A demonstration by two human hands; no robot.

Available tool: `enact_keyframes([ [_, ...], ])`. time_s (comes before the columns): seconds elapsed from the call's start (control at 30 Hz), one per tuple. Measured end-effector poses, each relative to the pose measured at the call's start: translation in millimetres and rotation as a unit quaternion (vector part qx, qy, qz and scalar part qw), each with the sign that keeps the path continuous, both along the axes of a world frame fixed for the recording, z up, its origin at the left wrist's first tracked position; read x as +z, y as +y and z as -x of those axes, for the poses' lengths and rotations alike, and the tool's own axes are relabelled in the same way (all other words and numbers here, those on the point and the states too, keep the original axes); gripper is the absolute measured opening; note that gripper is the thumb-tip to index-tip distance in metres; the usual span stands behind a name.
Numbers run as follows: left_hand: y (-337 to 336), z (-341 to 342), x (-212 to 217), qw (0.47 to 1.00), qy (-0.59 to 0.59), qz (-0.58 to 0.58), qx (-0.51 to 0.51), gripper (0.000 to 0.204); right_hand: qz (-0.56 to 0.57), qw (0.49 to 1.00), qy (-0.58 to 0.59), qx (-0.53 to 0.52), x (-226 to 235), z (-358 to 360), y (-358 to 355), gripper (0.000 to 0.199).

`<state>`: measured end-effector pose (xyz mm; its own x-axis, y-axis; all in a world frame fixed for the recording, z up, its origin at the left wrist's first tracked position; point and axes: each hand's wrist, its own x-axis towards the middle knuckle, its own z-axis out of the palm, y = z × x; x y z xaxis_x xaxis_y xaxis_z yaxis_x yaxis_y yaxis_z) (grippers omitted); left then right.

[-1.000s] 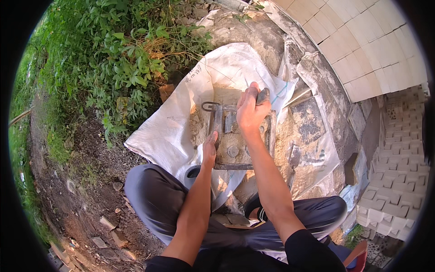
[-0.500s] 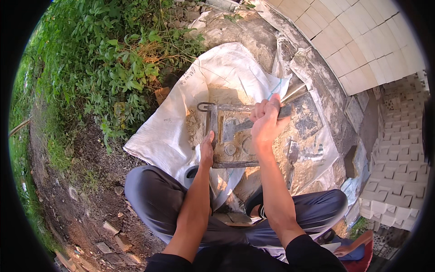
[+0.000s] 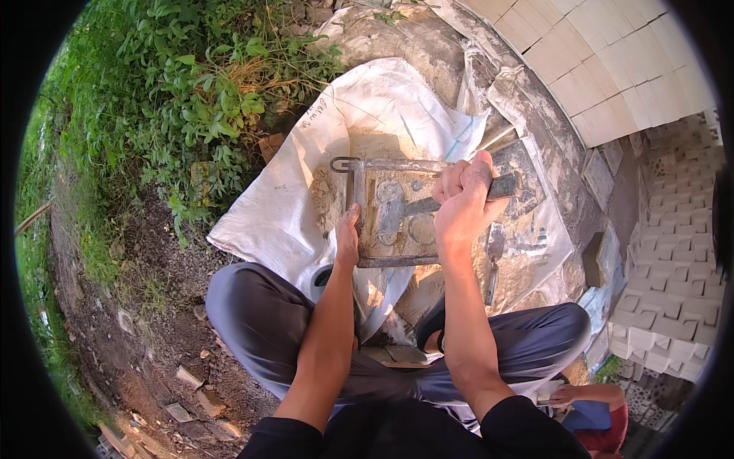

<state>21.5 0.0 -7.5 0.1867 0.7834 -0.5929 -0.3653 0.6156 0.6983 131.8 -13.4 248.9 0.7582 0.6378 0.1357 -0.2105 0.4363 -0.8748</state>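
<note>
My right hand [image 3: 463, 205] is closed round the dark handle of a hammer [image 3: 391, 217]. Its grey head is over the left part of the sand-filled metal frame [image 3: 399, 262]; I cannot tell whether it touches the sand. Round discs [image 3: 421, 229] show in the sand around the head. My left hand [image 3: 348, 237] grips the frame's left bar, thumb on top and the other fingers mostly hidden. A bent metal loop [image 3: 343, 164] sticks out from the frame's upper left corner.
A white woven sack [image 3: 269, 206] with loose sand lies beneath the frame. A thin dark tool [image 3: 492, 279] lies to its right. Green plants [image 3: 206, 99] grow at the left. Stacked pale blocks [image 3: 665, 306] stand at right. Another person's arm [image 3: 596, 393] shows at the lower right.
The hammer and my right hand have shifted slightly right and nearer to me relative to the frame. My left hand keeps its grip. The whole view has tilted a little.
</note>
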Motion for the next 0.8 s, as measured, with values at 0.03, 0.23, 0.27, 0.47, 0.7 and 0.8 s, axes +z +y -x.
enact_keyframes([
  [0.03, -3.3, -0.5, 2.8, 1.000, 0.016, 0.001, -0.004, 0.045, 0.012, 1.000, -0.014, -0.012, -15.3, 5.3, -5.1, 0.034],
  [0.23, -1.7, -4.8, -4.0, 0.998, 0.052, -0.008, 0.044, 0.040, 0.051, 0.998, 0.004, 0.042, -45.0, 12.4, 0.2, 0.035],
  [0.27, 5.4, -3.3, -12.7, 0.998, 0.033, -0.020, 0.041, 0.039, 0.036, 0.999, 0.003, 0.038, -25.9, 9.7, 1.2, 0.035],
  [0.47, 3.7, -5.6, -5.2, 0.995, -0.060, 0.084, 0.008, 0.026, 0.018, 0.999, -0.031, 0.031, -11.1, 15.7, -28.8, 0.036],
  [0.7, 10.0, -7.8, 16.8, 0.999, 0.023, 0.029, 0.036, 0.024, 0.031, 0.998, 0.012, 0.055, -9.2, 12.6, -18.3, 0.036],
  [0.8, 4.6, -7.1, 7.3, 0.999, -0.021, 0.034, 0.037, 0.023, 0.004, 0.998, -0.005, 0.061, 15.0, 11.5, -29.8, 0.036],
])
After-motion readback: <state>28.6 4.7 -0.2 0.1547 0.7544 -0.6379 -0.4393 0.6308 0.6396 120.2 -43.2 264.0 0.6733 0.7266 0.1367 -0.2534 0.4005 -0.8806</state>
